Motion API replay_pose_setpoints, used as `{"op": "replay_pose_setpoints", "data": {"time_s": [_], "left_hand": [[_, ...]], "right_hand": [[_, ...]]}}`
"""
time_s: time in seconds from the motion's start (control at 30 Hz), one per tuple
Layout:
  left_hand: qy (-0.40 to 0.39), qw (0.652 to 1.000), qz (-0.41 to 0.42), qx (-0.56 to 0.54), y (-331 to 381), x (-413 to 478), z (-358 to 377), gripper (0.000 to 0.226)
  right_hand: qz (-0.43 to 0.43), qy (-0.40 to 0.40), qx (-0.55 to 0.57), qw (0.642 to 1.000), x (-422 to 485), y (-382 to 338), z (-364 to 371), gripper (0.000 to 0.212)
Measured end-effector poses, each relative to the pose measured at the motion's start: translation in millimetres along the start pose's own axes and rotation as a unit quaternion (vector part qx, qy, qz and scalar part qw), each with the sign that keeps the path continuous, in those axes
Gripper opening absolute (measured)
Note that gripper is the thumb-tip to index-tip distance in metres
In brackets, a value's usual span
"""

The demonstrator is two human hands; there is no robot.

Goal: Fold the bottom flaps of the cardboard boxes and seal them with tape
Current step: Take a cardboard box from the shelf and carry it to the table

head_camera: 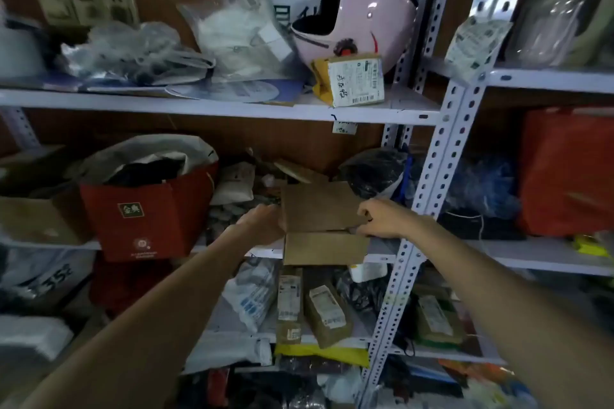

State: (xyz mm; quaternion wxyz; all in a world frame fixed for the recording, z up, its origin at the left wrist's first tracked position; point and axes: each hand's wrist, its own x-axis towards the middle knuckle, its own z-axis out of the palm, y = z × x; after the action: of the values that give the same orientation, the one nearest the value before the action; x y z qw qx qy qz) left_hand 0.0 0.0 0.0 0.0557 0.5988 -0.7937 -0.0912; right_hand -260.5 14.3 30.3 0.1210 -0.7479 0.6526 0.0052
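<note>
A small brown cardboard box (320, 209) sits at the front of the middle shelf (548, 257), with one flap (325, 248) hanging down over the shelf edge. My left hand (265, 222) grips the box's left side. My right hand (382, 217) holds its right edge with curled fingers. No tape is in view.
A red paper bag (149, 209) stands left of the box and a black plastic bag (375, 173) right behind it. A pink helmet (358, 13) and parcels fill the upper shelf. White perforated uprights (428, 196) rise just right of my right hand. Packages crowd the lower shelf.
</note>
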Motion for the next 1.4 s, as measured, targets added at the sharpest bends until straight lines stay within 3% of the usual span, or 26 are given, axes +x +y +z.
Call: {"op": "replay_pose_setpoints", "data": {"time_s": [0.17, 0.27, 0.3, 0.4, 0.47, 0.53, 0.63, 0.77, 0.93, 1.03, 1.17, 1.27, 1.4], "left_hand": [[-0.018, 0.999, -0.015, 0.025, -1.6, 35.3, 4.1, 0.026], [-0.017, 0.999, -0.038, -0.017, 0.2, 49.9, 19.1, 0.042], [-0.024, 0.995, -0.054, -0.081, 0.0, 51.7, 23.1, 0.051], [-0.045, 0.935, -0.064, -0.345, -0.4, 51.3, 27.7, 0.078], [-0.063, 0.887, -0.053, -0.455, -3.5, 47.9, 28.0, 0.076], [-0.080, 0.852, -0.048, -0.515, -5.4, 45.8, 29.0, 0.076], [-0.073, 0.823, -0.072, -0.559, -8.0, 47.8, 37.5, 0.099], [-0.025, 0.820, -0.095, -0.564, -9.8, 51.5, 51.5, 0.104], [-0.035, 0.801, -0.039, -0.596, -29.4, 57.9, 69.8, 0.101], [-0.037, 0.811, 0.016, -0.584, -46.8, 59.0, 78.1, 0.108], [-0.085, 0.811, 0.061, -0.576, -66.9, 51.0, 83.3, 0.109], [-0.146, 0.787, 0.101, -0.590, -64.4, 35.0, 82.0, 0.110], [-0.208, 0.758, 0.170, -0.595, -26.9, -2.4, 77.3, 0.101]], "right_hand": [[-0.004, 0.030, 0.041, 0.999, 28.8, 11.1, 14.0, 0.050], [0.010, 0.039, 0.090, 0.995, 43.4, 22.0, 27.4, 0.069], [0.024, 0.037, 0.112, 0.993, 47.5, 25.5, 31.4, 0.077], [0.050, 0.023, 0.244, 0.968, 59.4, 30.0, 40.3, 0.091], [0.069, 0.027, 0.337, 0.939, 66.2, 28.9, 46.3, 0.100], [0.079, 0.032, 0.387, 0.918, 73.0, 26.2, 52.1, 0.105], [0.081, 0.039, 0.432, 0.898, 77.9, 24.6, 61.5, 0.103], [0.073, 0.041, 0.500, 0.862, 67.6, 23.9, 71.5, 0.106], [0.087, 0.098, 0.581, 0.803, 45.5, 5.6, 96.0, 0.103], [0.086, 0.138, 0.582, 0.797, 28.0, -16.8, 110.2, 0.103], [0.113, 0.241, 0.578, 0.772, -9.2, -56.0, 118.1, 0.100], [0.142, 0.360, 0.547, 0.743, -48.4, -85.1, 120.3, 0.095], [0.194, 0.434, 0.506, 0.720, -116.3, -110.3, 124.9, 0.102]]}}
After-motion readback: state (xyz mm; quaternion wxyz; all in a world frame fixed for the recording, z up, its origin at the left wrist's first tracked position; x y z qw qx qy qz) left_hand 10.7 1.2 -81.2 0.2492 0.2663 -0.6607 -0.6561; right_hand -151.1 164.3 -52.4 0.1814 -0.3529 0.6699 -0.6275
